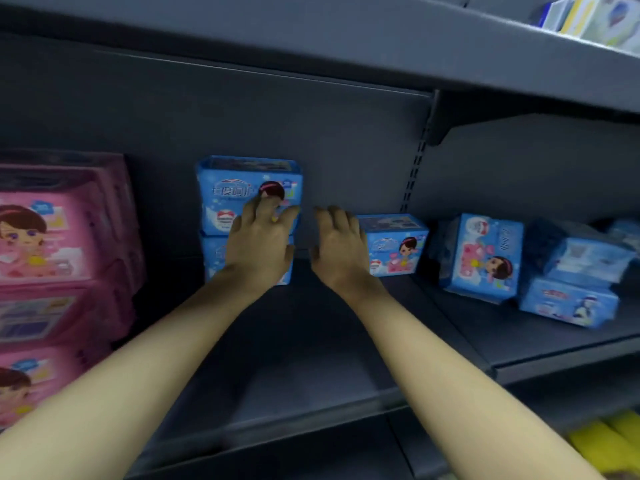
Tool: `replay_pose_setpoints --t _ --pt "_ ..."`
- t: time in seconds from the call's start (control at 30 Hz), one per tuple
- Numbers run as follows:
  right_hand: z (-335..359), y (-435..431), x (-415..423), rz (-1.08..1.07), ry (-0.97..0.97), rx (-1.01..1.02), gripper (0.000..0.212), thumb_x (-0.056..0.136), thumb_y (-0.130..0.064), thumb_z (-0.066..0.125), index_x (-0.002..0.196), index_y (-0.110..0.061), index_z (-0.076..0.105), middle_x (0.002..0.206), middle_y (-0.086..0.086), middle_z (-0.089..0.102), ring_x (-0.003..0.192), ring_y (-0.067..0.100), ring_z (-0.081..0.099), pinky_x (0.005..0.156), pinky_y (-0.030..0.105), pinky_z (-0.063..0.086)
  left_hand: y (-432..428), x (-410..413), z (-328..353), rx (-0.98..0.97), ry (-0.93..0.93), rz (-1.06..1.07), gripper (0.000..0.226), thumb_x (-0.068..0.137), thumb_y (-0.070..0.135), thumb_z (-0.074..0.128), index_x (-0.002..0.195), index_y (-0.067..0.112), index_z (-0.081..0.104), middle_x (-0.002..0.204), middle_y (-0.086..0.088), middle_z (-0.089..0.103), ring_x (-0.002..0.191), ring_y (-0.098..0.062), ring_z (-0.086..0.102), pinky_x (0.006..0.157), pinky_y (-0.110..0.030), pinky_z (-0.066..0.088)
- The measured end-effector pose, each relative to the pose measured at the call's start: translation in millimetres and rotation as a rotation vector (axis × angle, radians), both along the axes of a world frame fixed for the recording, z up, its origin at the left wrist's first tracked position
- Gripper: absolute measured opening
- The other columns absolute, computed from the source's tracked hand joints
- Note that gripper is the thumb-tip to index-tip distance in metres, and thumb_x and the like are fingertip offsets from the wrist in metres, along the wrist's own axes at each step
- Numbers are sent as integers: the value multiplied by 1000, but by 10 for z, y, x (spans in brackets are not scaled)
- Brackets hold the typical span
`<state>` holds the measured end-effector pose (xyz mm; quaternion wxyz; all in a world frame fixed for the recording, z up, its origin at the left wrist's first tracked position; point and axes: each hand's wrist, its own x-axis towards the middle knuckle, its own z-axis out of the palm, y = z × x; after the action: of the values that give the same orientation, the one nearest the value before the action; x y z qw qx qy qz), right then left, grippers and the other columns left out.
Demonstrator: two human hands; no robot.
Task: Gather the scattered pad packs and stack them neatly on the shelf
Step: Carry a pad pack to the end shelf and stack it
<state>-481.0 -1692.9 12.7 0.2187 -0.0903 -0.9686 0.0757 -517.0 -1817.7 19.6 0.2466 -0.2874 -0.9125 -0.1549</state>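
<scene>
L hand [261, 242] lies flat on the front of a two-high stack of blue pad packs: fingers straight and spread over the top blue pack [235, 188], palm and wrist covering most of the bottom blue pack [214, 259], so only its left strip shows. No curl round either pack.

R hand [341, 247] sits just beside it, over the bare grey shelf [311, 341], fingers loose and apart, nothing in it. Its outer edge overlaps the single blue pack [398, 247] to the right; can't tell if it touches.

Further right, an upright blue pack [485, 254] leans at a tilt. Past it is a heap of blue packs [575, 271], blurred, no clear count, and cut off at the frame edge.

Far left: pink pad packs [62, 237], stacked, partly cut off by the frame. Pack print is mostly unreadable w/ motion blur.

Top right: upper shelf [450, 57] w/ pale boxes [595, 19], only partly in frame. Bottom right: yellow items [609, 441], too blurred to name.
</scene>
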Motion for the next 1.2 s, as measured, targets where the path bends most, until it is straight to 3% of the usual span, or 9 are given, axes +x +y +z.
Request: replay_pose_setpoints --t 0.17,0.37,0.6,0.93,1.2 --pt "-216 196 316 -85 -120 -27 65 90 -21 54 146 -17 22 149 9 24 138 29 19 112 46 24 223 162 -232 -116 -153 -41 64 88 28 59 145 22 29 147 -9 26 136 -30 24 106 -43 31" --pt "-358 469 644 -175 -195 -74 66 93 -23 53 148 -21 17 154 7 15 142 29 14 111 44 21 562 349 -376 -133 -211 -126 63 90 30 56 145 23 27 146 -6 26 133 -29 29 103 -38 35" --pt "-368 849 839 -244 -191 -81 66 92 -23 53 148 -21 18 152 9 19 140 30 17 113 46 23 1000 488 -407 -128 -270 -200 61 89 29 57 144 24 29 146 -4 27 130 -28 33 98 -38 39" --pt "-250 1374 767 -185 -101 -151 70 86 -20 61 146 -21 25 146 9 28 135 30 24 111 46 26 1648 463 -317 -73 -295 -201 61 87 26 60 142 20 34 145 -6 29 131 -28 31 94 -41 42" --pt "-162 1627 569 -34 -66 -149 65 87 -16 60 144 -12 29 146 15 28 131 32 29 107 36 29 1925 307 -248 -25 -269 -119 63 85 21 64 141 18 36 145 -10 30 132 -32 31 93 -46 43"
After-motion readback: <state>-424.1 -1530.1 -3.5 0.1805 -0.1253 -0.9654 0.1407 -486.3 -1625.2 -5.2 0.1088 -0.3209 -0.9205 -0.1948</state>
